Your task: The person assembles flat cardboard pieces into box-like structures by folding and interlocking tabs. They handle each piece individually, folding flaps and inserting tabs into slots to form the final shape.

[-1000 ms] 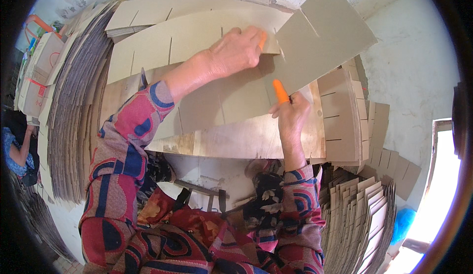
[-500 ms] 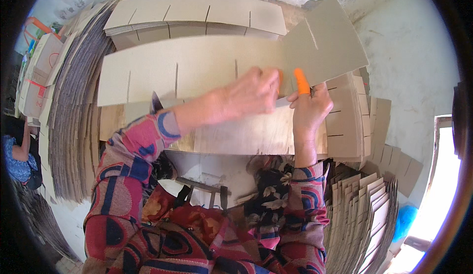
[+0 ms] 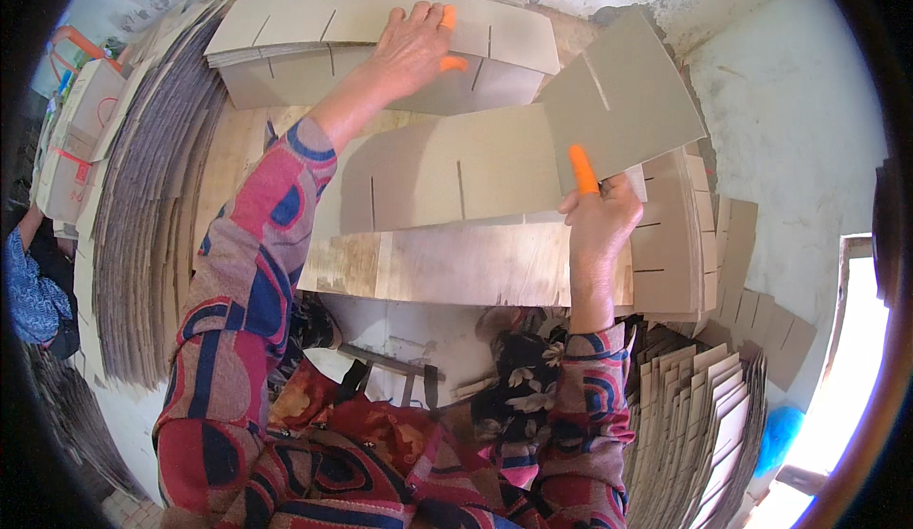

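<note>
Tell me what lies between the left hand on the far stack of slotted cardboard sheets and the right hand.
In the head view, the long grey slotted cardboard strip lies between the left hand and the right hand, which holds its end.

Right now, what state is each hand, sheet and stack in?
left hand: flat on the far stack
right hand: gripping the slotted sheet
slotted sheet: lifted, tilted over the table
far stack: piled flat
wooden table: partly covered
</note>
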Action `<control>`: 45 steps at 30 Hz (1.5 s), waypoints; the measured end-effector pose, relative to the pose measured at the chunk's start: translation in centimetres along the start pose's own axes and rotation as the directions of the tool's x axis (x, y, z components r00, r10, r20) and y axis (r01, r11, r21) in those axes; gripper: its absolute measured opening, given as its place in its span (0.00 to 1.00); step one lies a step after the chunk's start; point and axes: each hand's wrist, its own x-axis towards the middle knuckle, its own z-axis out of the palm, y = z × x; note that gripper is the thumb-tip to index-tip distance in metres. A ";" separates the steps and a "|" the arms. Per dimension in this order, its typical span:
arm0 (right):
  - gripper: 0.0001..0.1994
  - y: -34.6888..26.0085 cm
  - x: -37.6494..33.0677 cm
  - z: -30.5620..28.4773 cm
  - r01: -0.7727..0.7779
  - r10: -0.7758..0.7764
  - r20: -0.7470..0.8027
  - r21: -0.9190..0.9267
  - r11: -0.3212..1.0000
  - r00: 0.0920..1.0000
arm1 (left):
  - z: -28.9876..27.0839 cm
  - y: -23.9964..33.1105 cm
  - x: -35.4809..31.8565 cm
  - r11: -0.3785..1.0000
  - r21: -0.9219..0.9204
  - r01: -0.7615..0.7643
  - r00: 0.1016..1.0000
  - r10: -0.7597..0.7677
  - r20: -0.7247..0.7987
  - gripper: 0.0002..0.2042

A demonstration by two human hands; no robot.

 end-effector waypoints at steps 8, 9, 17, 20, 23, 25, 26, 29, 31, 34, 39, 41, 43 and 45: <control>0.15 -0.4 -0.2 0.0 -0.005 0.009 0.065 -0.061 0.998 0.998 | 1.6 -0.5 0.7 0.959 0.183 -0.215 0.967 0.183 0.178 0.06; 0.15 -0.5 -0.3 0.1 -0.002 0.005 0.072 -0.043 0.999 0.997 | 1.1 -0.7 0.8 0.969 0.138 -0.205 0.972 0.185 0.147 0.07; 0.15 -0.7 -0.6 0.4 0.023 -0.020 0.050 -0.053 0.998 0.999 | 0.8 -1.7 0.2 0.960 -0.279 -0.012 1.000 0.010 -0.008 0.07; 0.15 -0.3 -0.6 0.3 0.018 -0.014 0.036 -0.096 0.995 0.999 | -0.3 -1.9 0.7 0.909 -0.417 -0.023 1.000 0.012 -0.029 0.10; 0.12 -0.3 -0.8 0.6 0.070 -0.070 0.006 -0.082 0.994 0.998 | -1.4 -2.2 1.2 0.940 -0.315 -0.133 0.988 0.102 -0.112 0.15; 0.11 0.2 -0.9 0.7 0.151 -0.153 -0.007 -0.098 0.984 0.988 | -2.4 -2.1 1.6 0.945 -0.194 -0.262 0.955 0.226 -0.191 0.16; 0.12 1.1 -0.9 0.7 0.201 -0.203 -0.004 -0.129 0.971 0.979 | -2.9 -1.9 1.7 0.938 -0.128 -0.322 0.931 0.289 -0.223 0.17; 0.07 0.6 -1.0 0.8 0.174 -0.175 0.009 -0.176 0.969 0.985 | -3.5 -0.2 1.8 0.964 -0.022 -0.263 0.955 0.257 -0.149 0.23; 0.06 0.0 -1.2 0.7 0.176 -0.176 0.022 -0.233 0.956 0.984 | -4.6 0.9 1.9 0.958 -0.007 -0.288 0.939 0.281 -0.197 0.23; 0.06 -0.3 -1.4 0.5 0.277 -0.279 0.035 -0.302 0.912 0.960 | -6.3 2.5 1.9 0.951 0.045 -0.304 0.927 0.307 -0.214 0.23; 0.07 -0.9 -1.4 0.6 0.283 -0.293 -0.004 -0.248 0.926 0.956 | -7.5 3.3 1.7 0.961 0.028 -0.276 0.927 0.274 -0.256 0.23; 0.07 -1.0 -1.4 0.4 0.205 -0.202 0.042 -0.281 0.938 0.979 | -7.8 3.2 1.6 0.964 0.049 -0.263 0.920 0.266 -0.290 0.23; 0.06 -1.1 -1.4 0.2 0.214 -0.208 0.053 -0.291 0.932 0.977 | -7.9 3.3 1.7 0.966 0.049 -0.253 0.927 0.257 -0.272 0.22; 0.06 -1.3 -1.5 0.3 0.308 -0.310 0.038 -0.274 0.911 0.950 | -8.3 3.5 1.8 0.963 0.036 -0.267 0.929 0.267 -0.257 0.22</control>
